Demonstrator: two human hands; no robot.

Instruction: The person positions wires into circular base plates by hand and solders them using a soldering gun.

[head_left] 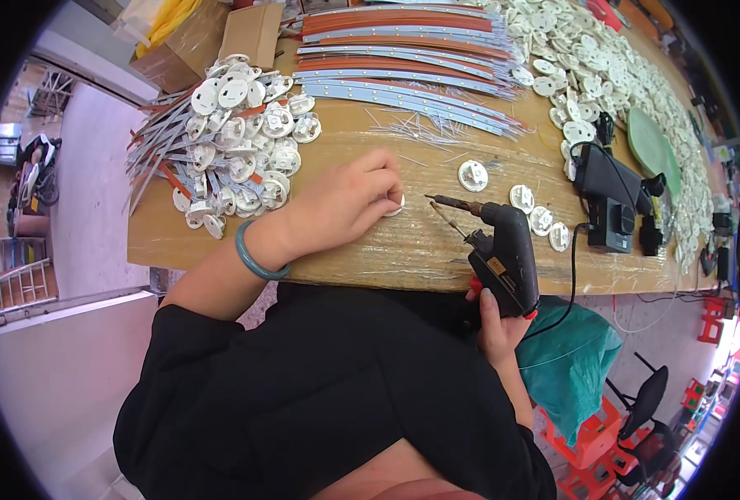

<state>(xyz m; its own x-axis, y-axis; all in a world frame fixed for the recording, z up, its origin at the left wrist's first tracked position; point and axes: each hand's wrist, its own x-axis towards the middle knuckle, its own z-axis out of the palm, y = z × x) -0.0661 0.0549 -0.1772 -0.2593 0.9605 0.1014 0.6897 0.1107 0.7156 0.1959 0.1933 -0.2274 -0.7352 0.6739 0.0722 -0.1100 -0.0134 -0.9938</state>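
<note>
My left hand [345, 200], with a bracelet on its wrist, is closed in a pinch at a small white round cap [396, 207], which the fingers mostly hide. The grip of a black soldering gun [503, 258] rests in my right hand [498, 327]. The gun's dark tip and a thin feed tube point left, a short way from my left fingers. Beyond the tip lies a white round cap with a raised middle [472, 175]. Three similar caps [541, 220] sit in a row to the gun's right.
Piled caps with strips attached [245, 142] stand at the left. LED strips [403, 62] lie in rows at the back, loose wires [420, 129] before them. A heap of white caps [587, 50], a green plate [652, 146] and a black power unit [610, 196] occupy the right.
</note>
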